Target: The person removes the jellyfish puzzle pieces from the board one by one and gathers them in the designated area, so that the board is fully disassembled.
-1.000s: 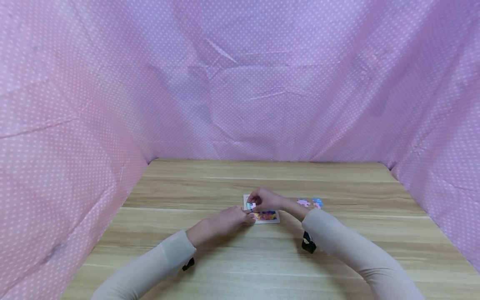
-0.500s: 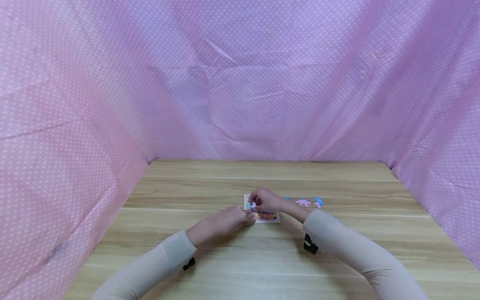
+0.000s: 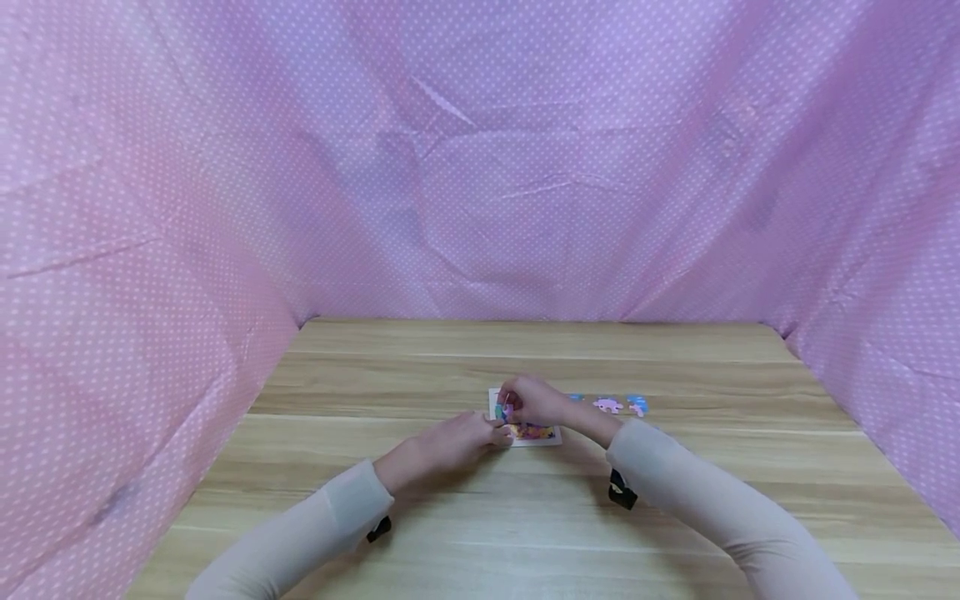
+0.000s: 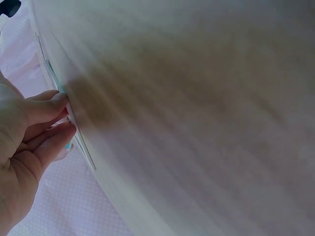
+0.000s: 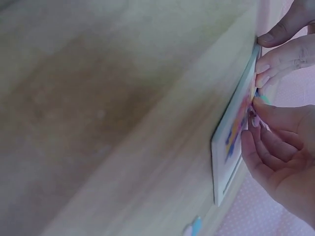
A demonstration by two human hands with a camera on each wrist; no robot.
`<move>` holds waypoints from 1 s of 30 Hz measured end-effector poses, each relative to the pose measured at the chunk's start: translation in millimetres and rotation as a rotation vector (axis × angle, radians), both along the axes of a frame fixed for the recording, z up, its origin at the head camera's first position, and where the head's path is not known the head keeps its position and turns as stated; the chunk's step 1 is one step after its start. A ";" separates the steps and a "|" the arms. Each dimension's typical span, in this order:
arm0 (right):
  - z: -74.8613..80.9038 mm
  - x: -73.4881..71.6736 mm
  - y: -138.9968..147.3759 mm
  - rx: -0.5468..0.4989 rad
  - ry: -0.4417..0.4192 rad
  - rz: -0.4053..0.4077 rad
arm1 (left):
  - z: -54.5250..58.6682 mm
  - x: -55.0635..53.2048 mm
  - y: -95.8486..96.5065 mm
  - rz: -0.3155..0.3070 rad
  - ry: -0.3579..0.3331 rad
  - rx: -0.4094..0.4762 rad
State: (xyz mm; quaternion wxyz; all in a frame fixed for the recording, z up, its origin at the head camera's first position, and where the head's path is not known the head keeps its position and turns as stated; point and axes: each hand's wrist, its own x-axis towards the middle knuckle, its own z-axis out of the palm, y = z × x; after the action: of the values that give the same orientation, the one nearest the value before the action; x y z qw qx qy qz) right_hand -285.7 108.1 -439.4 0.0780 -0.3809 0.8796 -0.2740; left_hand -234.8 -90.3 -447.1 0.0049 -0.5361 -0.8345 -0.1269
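A small puzzle board with a white border (image 3: 536, 443) lies at mid-table, its lower part filled with a colourful picture. My right hand (image 3: 534, 400) is over the board's upper part, and its thumb and fingers pinch a pinkish puzzle piece (image 5: 254, 119), mostly covered by the fingers. From the left, my left hand (image 3: 457, 442) rests its fingertips on the board's left side. In the right wrist view, the left thumb (image 5: 268, 38) touches the board's edge while the other fingers press on the picture, close to the right hand's fingertips.
Right of the board lie loose puzzle pieces: a pink one (image 3: 607, 405), a blue-and-pink one (image 3: 638, 405) and a blue one (image 3: 576, 397), partly hidden behind the right wrist. Pink dotted cloth (image 3: 480, 208) hangs around the wooden table (image 3: 420, 367).
The piece in my right hand has turned and tilted, showing less of its pale face. The right forearm shifted slightly, uncovering part of the blue loose piece. The left hand stays in place.
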 end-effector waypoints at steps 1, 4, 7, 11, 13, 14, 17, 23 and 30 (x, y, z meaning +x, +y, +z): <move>-0.6 0.5 0.3 -0.009 0.003 -0.003 | -0.3 0.4 0.0 0.002 0.005 -0.002; -2.5 3.2 0.8 -0.031 0.008 -0.018 | -0.5 2.1 0.1 0.000 0.019 -0.001; -4.5 5.6 1.0 -0.038 0.008 -0.047 | -0.7 3.3 0.4 0.001 0.034 0.006; -6.2 7.0 1.2 -0.054 0.002 -0.052 | -0.3 4.0 0.2 0.022 0.025 0.007; -6.7 7.0 1.8 -0.068 -0.004 -0.033 | 0.2 4.2 0.4 0.029 0.016 0.001; -6.9 7.0 2.1 -0.076 -0.004 -0.017 | 0.3 4.2 0.7 0.028 0.013 -0.002; -7.2 6.1 2.9 -0.086 0.003 0.031 | 0.6 3.8 1.2 0.014 0.016 -0.023; -4.8 5.4 3.2 -0.075 0.012 0.065 | 2.3 2.5 2.0 -0.008 0.024 -0.043; -0.9 1.2 3.7 -0.087 -0.054 0.102 | 0.1 1.3 0.9 -0.020 0.077 -0.058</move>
State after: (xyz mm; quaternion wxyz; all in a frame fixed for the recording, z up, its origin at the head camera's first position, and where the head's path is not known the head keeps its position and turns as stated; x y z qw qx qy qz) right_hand -284.5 111.8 -440.3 0.0991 -0.4209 0.8438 -0.3180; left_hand -233.4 -89.4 -446.9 0.0204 -0.5490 -0.8315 -0.0820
